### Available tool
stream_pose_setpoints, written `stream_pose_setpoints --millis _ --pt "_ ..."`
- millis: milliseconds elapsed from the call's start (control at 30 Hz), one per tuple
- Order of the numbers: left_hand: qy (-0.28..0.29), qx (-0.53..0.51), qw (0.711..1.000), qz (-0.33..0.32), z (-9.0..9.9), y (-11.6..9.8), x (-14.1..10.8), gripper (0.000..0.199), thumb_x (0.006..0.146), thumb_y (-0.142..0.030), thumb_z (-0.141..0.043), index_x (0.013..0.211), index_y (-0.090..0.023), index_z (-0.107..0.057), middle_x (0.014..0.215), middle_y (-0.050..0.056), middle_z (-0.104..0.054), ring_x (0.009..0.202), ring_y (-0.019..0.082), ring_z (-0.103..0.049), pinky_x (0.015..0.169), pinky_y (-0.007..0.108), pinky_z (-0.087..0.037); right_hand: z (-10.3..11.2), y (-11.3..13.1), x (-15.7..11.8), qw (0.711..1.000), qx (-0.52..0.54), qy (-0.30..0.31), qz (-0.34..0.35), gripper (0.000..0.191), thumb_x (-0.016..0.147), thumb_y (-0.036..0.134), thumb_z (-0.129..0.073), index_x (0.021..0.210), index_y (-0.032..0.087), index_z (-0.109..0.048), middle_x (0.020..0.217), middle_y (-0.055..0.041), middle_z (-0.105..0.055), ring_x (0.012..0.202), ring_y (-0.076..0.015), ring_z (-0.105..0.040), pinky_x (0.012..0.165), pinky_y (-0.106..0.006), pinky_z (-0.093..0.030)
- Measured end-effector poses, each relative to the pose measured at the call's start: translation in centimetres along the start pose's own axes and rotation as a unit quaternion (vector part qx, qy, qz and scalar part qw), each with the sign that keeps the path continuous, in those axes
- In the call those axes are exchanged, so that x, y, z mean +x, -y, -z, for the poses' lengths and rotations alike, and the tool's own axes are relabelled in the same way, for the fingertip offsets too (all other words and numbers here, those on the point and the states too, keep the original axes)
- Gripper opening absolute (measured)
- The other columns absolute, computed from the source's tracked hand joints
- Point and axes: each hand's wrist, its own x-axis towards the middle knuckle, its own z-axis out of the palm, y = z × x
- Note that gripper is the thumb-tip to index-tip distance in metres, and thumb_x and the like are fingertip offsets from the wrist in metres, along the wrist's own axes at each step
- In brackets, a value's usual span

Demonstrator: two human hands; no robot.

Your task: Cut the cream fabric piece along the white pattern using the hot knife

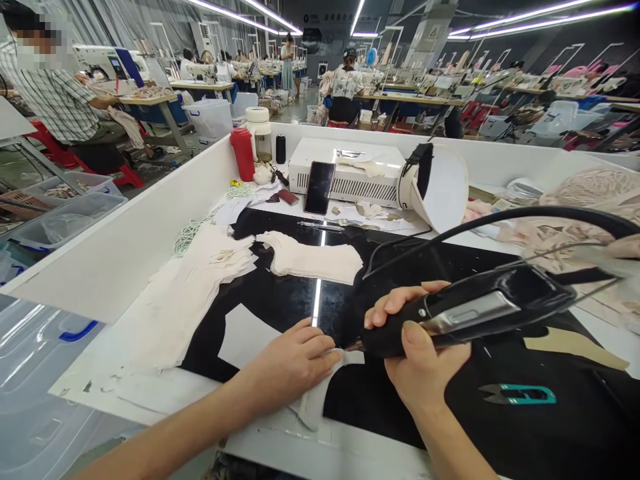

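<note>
My right hand (425,353) is wrapped round a black and silver corded handheld tool (465,310), its narrow tip pointing left. My left hand (300,357) lies palm down on a pale fabric piece (320,393), fingers together, close to the tool's tip. Under the fabric is a glossy black mat (385,407). A white sheet (245,337) lies left of my left hand. Beyond it sit a small stack of cream pieces (320,260) and a larger cream stack (175,307) at the left.
Teal thread snips (525,394) and a beige strip (575,345) lie at the right. Behind stand a phone (320,187), a white box (345,167), a red bottle (242,155) and a round white lamp-like object (440,187). A cable arcs across the right. Several people sit farther off.
</note>
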Motion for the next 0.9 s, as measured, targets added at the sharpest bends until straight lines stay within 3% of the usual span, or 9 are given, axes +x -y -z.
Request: stream_pose_setpoints --millis 733,900 --pt "0.0 -0.01 1.0 0.001 0.1 0.2 -0.3 0.019 0.108 -0.019 -0.053 0.123 -0.018 -0.064 0.116 0.005 -0.07 0.109 0.018 -0.066 0.116 0.045 -0.047 0.3 1.2 0.3 0.999 -0.019 -0.034 -0.015 0.035 0.086 0.03 -0.08 0.113 0.029 -0.059 0.081 0.0039 -0.062 0.061 -0.0156 -0.061 0.054 -0.031 -0.057" --pt "0.0 -0.012 1.0 0.0 0.1 0.2 -0.3 0.021 0.108 -0.02 -0.053 0.126 -0.018 -0.064 0.117 0.006 -0.07 0.11 0.019 -0.065 0.115 0.045 -0.048 0.0 1.7 -0.4 1.0 0.004 -0.006 -0.013 0.036 0.087 0.033 -0.082 0.115 0.029 -0.061 0.083 0.0035 -0.062 0.062 -0.0153 -0.061 0.054 -0.03 -0.056"
